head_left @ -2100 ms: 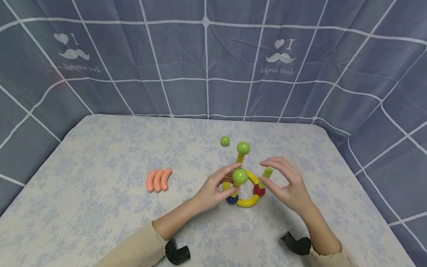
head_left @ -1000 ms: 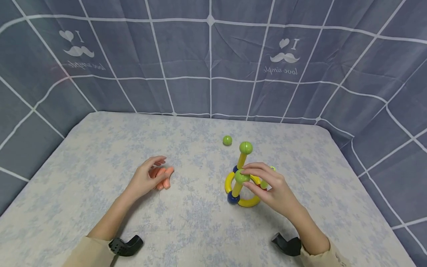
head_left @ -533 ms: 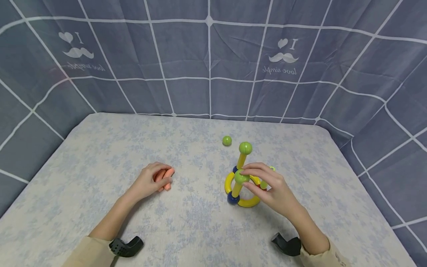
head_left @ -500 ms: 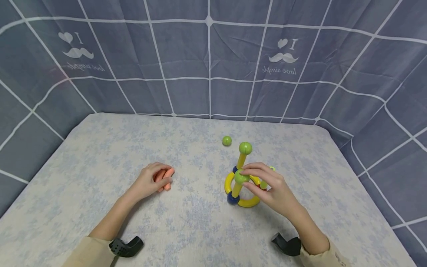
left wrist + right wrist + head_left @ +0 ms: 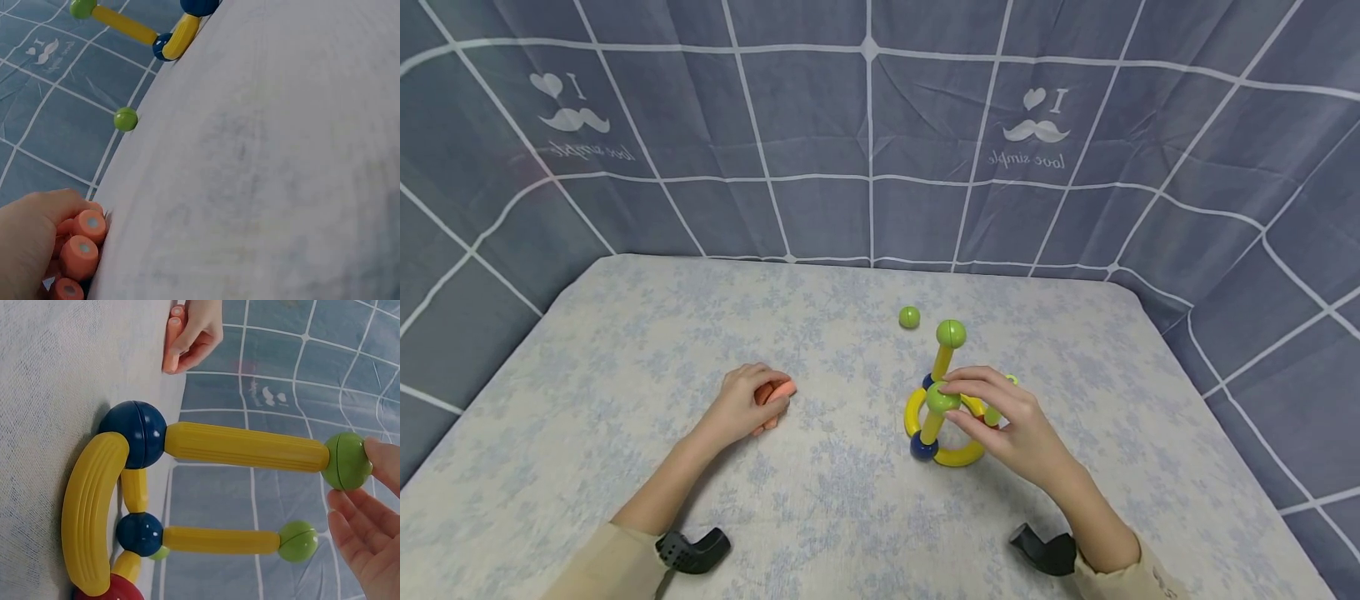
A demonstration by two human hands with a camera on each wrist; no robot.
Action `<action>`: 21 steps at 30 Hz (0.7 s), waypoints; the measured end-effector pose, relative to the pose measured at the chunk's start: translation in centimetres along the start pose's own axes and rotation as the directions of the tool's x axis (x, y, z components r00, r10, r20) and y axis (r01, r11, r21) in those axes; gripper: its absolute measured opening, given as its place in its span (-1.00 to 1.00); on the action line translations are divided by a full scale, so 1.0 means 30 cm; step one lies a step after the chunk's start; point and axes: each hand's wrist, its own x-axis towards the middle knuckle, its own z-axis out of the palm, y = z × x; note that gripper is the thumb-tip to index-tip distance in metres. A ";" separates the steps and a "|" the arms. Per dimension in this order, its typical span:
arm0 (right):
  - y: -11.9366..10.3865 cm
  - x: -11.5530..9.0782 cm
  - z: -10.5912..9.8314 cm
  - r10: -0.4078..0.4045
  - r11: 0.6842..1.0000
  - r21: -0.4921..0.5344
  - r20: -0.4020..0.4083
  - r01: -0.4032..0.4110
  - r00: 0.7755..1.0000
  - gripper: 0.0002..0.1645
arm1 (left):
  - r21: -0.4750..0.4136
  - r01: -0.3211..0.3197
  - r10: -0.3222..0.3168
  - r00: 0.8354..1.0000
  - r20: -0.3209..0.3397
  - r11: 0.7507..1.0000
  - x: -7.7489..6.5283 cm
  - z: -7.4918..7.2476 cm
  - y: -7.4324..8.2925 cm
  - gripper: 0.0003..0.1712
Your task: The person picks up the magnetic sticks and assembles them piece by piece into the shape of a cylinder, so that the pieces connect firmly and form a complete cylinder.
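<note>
On patterned cloth (image 5: 835, 525), grey-dotted coral sticks (image 5: 79, 261)

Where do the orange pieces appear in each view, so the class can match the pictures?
Head: orange pieces left of centre, below mid-height.
Left wrist: lower left corner.
Right wrist: near the top, slightly left of centre.
Shared landmark: the left hand, over them.

From here I see, on the pale, round-cornered, cloth-covered table (image 5: 625, 350), curved orange plastic sticks (image 5: 785, 389) left of centre, the round yellow plastic ring (image 5: 958, 457) right of centre, and the loose green plastic ball (image 5: 909, 317) behind it, nearer the far edge.
</note>
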 end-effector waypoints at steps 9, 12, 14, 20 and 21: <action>-0.001 -0.001 -0.001 0.018 1.000 0.003 0.008 -0.018 1.000 -0.60 | -0.041 -0.028 0.027 0.999 -0.039 0.999 0.004 0.004 0.011 -0.71; -0.001 -0.002 -0.001 0.020 1.000 0.003 0.008 -0.020 1.000 -0.65 | -0.070 -0.059 0.054 0.996 -0.071 0.996 0.007 0.006 0.020 -0.69; -0.001 -0.001 -0.001 0.021 1.000 0.003 0.008 -0.021 1.000 -0.64 | -0.100 -0.073 0.064 0.994 -0.091 0.992 0.012 0.010 0.032 -0.68; -0.002 -0.002 0.000 0.033 0.999 0.002 0.010 -0.033 0.999 -0.62 | -0.333 -0.025 0.009 0.999 -0.049 0.943 0.037 0.018 0.107 -0.67; -0.002 -0.002 0.000 0.032 0.999 -0.001 0.009 -0.032 0.999 -0.62 | -0.384 0.003 -0.013 1.000 -0.024 0.923 0.043 0.017 0.126 -0.67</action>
